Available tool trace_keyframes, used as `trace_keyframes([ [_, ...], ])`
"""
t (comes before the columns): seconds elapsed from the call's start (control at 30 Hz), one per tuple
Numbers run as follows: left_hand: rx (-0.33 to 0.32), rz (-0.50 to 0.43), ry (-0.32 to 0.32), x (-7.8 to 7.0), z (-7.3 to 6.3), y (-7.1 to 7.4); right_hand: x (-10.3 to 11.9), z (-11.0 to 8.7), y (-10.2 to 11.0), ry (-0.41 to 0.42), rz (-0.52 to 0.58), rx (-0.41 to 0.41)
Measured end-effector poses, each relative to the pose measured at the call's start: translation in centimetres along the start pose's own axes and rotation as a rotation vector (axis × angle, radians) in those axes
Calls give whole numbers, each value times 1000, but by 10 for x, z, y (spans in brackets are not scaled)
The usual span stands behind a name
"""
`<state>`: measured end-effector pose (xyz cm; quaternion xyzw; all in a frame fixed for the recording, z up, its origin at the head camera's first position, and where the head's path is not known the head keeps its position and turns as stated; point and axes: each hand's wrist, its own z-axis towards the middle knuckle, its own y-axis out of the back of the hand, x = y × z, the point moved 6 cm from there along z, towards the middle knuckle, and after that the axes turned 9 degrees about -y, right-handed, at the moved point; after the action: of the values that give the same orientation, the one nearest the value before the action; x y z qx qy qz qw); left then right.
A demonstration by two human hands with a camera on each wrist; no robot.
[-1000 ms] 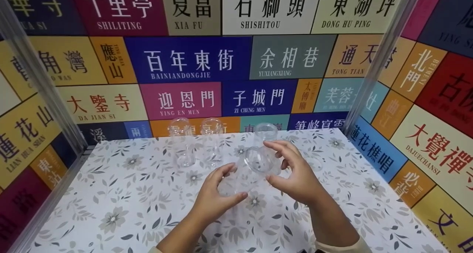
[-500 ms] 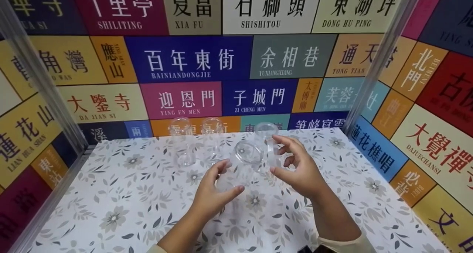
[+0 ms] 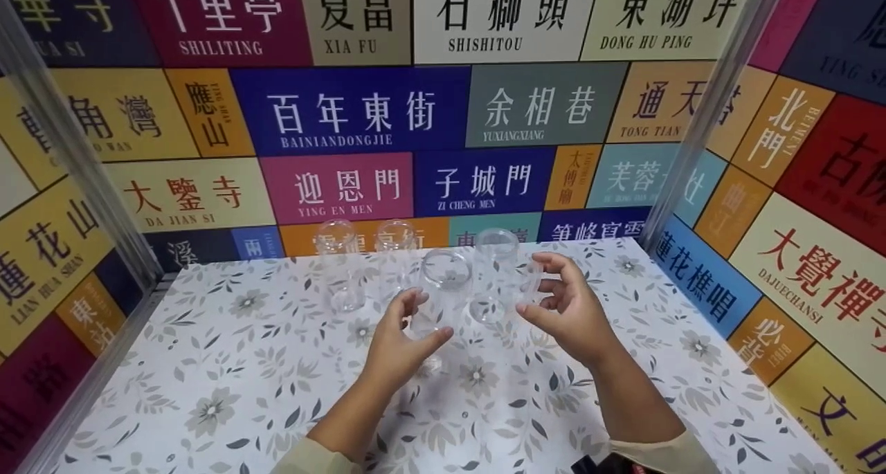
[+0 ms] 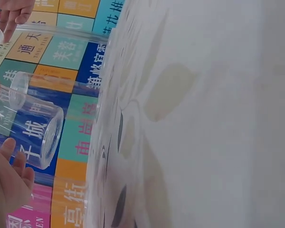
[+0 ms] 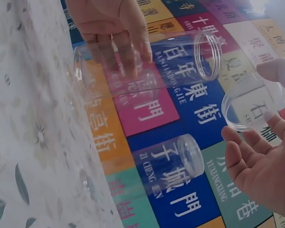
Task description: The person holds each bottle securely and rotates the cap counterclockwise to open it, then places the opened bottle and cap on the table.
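My left hand [image 3: 400, 339] grips a clear plastic jar [image 3: 443, 297] around its lower body, above the table. Its round mouth is uncovered and faces up, as the right wrist view shows with the threaded rim of the jar [image 5: 209, 57]. To the right, my right hand [image 3: 574, 315] pinches a clear round lid [image 3: 531, 284] by its edge between thumb and fingers. That lid [image 5: 249, 102] is held on its side, apart from the jar. Nothing can be seen inside the jar.
Behind my hands stand more clear jars: one at the left [image 3: 339, 273], one beside it [image 3: 398, 270], and one at the right [image 3: 495, 270] with a lid on. A floral cloth [image 3: 277, 391] covers the table. Printed panels [image 3: 353, 111] wall it in.
The lid has come away from the jar's mouth and moved right with my right hand. My left hand has shifted the jar a little left and away from me, more upright.
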<state>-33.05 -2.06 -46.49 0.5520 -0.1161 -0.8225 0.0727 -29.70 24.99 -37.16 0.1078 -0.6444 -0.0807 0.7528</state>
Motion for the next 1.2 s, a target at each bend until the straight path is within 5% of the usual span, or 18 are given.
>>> trace_keyframes([
  [0.33, -11, -7, 60, 12, 21, -11, -21, 13, 21, -53, 96, -16],
  [0.77, -52, -2, 160, 26, 41, -20, -55, 26, 56, -130, 53, -81],
  [1.2, -87, 51, 168, 37, 57, -28, -99, 46, 102, -247, 28, -173],
])
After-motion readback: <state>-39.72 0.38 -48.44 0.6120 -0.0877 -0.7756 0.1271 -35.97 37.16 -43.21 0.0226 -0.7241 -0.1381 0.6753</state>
